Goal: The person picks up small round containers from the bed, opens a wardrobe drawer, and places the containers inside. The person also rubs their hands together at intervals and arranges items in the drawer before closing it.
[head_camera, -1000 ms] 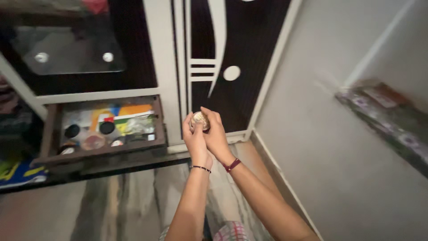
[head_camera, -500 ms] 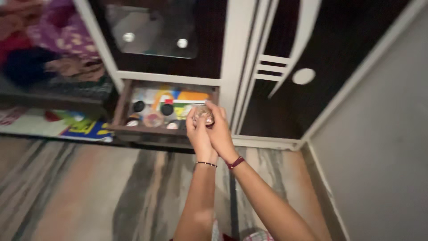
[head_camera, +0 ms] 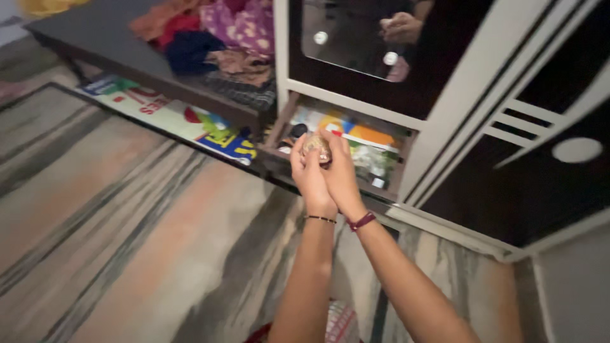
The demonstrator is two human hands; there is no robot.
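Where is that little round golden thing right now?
In the head view, the round golden thing sits just left of centre, held between the left hand and right hand, above the open drawer.

Thin black bracelet (head_camera: 320,219), maroon wristband (head_camera: 361,221)

I am seeing a few packages in the open drawer (head_camera: 283,130). A flat orange packet (head_camera: 372,135) is lying at the back, with a blue and yellow one (head_camera: 330,121) beside it. A clear shiny packet (head_camera: 365,159) is sitting just right of my hands. A small white label (head_camera: 379,183) is showing near the front. A flat colourful sheet (head_camera: 190,117) in blue, yellow, red and green is lying on the floor, left of the drawer
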